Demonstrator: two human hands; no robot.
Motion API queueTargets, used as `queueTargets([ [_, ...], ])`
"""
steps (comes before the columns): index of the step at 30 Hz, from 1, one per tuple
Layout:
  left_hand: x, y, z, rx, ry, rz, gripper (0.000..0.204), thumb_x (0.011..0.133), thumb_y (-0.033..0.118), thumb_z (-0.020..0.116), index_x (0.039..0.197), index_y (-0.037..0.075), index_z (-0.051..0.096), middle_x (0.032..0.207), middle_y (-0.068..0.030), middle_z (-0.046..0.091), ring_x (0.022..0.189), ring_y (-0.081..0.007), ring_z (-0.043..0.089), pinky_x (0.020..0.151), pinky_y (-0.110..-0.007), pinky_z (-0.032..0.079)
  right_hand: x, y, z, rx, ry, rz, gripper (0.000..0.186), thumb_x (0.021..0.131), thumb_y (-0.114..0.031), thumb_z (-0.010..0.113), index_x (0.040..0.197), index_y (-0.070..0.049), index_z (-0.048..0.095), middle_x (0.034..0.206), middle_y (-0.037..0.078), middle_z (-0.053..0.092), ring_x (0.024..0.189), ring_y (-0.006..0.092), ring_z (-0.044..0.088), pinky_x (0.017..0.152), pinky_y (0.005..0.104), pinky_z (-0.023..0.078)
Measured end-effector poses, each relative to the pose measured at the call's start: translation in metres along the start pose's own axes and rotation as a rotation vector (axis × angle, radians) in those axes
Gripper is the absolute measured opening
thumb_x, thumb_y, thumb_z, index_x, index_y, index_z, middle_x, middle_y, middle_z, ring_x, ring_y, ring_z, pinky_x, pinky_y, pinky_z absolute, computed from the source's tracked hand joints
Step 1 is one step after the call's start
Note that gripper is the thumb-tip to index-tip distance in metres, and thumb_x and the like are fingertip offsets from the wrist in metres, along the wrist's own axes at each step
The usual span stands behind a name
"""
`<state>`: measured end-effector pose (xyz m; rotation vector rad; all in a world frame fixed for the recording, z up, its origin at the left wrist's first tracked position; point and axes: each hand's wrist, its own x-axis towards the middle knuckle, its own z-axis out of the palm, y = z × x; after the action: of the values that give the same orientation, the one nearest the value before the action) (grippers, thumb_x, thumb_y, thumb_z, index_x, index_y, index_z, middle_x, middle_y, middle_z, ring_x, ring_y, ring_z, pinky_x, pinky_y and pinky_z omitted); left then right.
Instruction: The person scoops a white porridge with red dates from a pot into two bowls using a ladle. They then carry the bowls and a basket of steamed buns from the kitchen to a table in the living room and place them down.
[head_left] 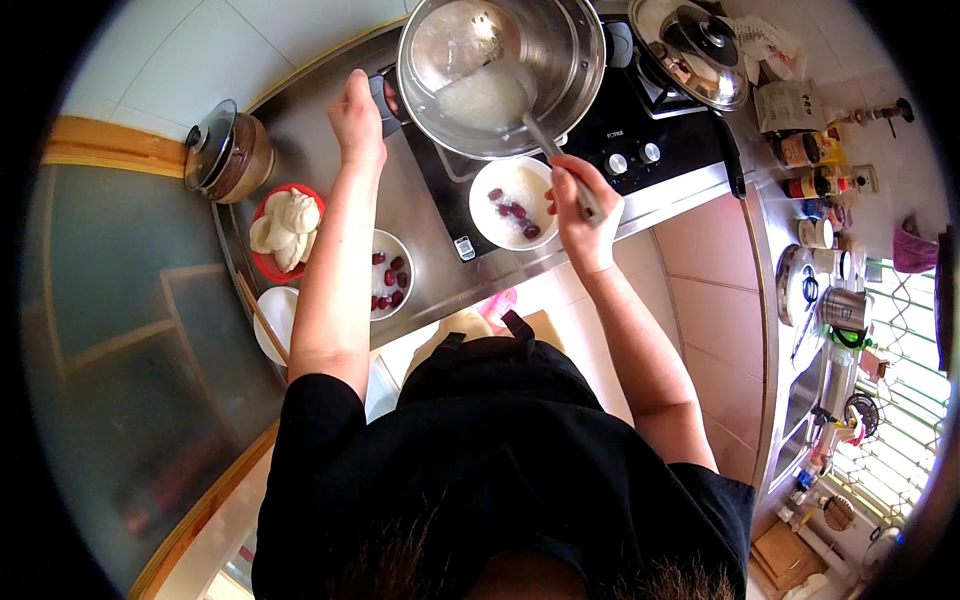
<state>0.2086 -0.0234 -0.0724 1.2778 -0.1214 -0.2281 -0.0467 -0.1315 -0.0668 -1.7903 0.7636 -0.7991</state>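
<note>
My left hand (358, 120) is closed round the grey side handle of a steel pot (578, 62), which appears tilted over the near side of the stove. My right hand (588, 208) grips the handle of a ladle (488, 95); its bowl holds whitish porridge inside the pot. A little pale liquid shows on the pot's bottom. Right below the pot's rim stands a white bowl (484, 232) with porridge and several red dates. Another white bowl (404, 246) of porridge and dates sits partly behind my left forearm.
Left of my forearm are a red bowl (262, 262) of white buns, a white dish (272, 345) with chopsticks (262, 318), and a lidded brown pot (232, 160). A lidded pan (690, 55) occupies the right of the black stove (640, 125). Bottles and jars (808, 187) line the right counter.
</note>
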Motion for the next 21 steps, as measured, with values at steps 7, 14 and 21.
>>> queueTargets([
  [7, 0.003, -0.002, -0.001, -0.006, -0.019, -0.019, 0.037, 0.092, 0.029, 0.052, 0.067, 0.002, 0.059, 0.061, -0.0056, 0.059, 0.052, -0.0135, 0.055, 0.051, -0.028, 0.044, 0.015, 0.006, -0.003, 0.662, 0.183, 0.469, 0.027, 0.087, -0.026, 0.056, 0.097, -0.002, 0.065, 0.064, 0.011, 0.064, 0.046, 0.0146, 0.056, 0.044, 0.0255, 0.041],
  [14, 0.004, -0.002, -0.001, 0.007, -0.007, -0.025, 0.038, 0.092, 0.03, 0.052, 0.068, 0.002, 0.059, 0.062, -0.0051, 0.059, 0.053, -0.0133, 0.055, 0.052, -0.028, 0.044, 0.011, -0.028, -0.035, 0.565, 0.183, 0.341, 0.028, 0.087, -0.026, 0.057, 0.098, -0.002, 0.065, 0.062, 0.01, 0.062, 0.047, 0.0138, 0.056, 0.043, 0.0244, 0.041],
  [21, 0.005, 0.002, -0.001, 0.006, -0.044, -0.005, 0.037, 0.09, 0.029, 0.052, 0.065, 0.003, 0.058, 0.06, -0.0051, 0.058, 0.053, -0.0139, 0.055, 0.053, -0.027, 0.043, -0.025, -0.05, -0.087, 0.467, 0.204, 0.367, 0.026, 0.089, -0.023, 0.055, 0.1, -0.001, 0.065, 0.063, 0.011, 0.061, 0.048, 0.0142, 0.054, 0.044, 0.0253, 0.041],
])
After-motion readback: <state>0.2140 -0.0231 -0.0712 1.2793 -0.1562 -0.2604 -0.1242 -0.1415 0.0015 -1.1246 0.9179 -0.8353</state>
